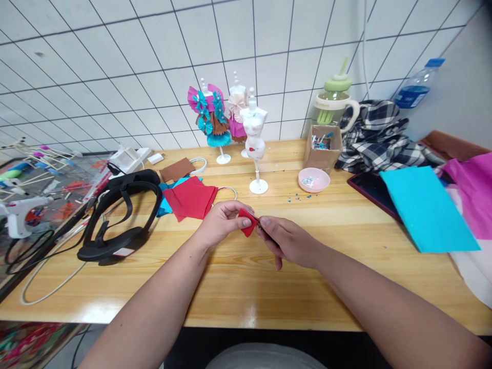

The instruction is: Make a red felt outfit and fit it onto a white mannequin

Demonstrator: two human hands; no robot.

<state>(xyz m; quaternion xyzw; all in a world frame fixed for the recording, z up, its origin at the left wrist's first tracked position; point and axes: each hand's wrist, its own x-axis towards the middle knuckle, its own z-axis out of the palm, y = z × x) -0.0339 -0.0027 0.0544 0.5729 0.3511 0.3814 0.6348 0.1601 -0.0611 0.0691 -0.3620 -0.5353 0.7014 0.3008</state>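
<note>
Hands met over the middle of the wooden counter. The left hand was closed with thumb and fingertips pinching a small red paper piece, held just above the counter. The right hand was clenched against the piece's right edge. Something slim and dark seemed to sit under its thumb, perhaps a tool, but it was too small to tell.

A cyan sheet lay to the right, well apart. A black headset rested to the left. Red sheets lay just beyond the left hand, with a white mannequin on its stand behind them. A pink bowl stood near the mannequin.

Working so small a piece probably asked for a firm left-hand pinch close to the fold. The right hand would best press along the edge, not pull. Keeping the piece low over the counter would likely steady both wrists, and thin paper could tear if tugged.
</note>
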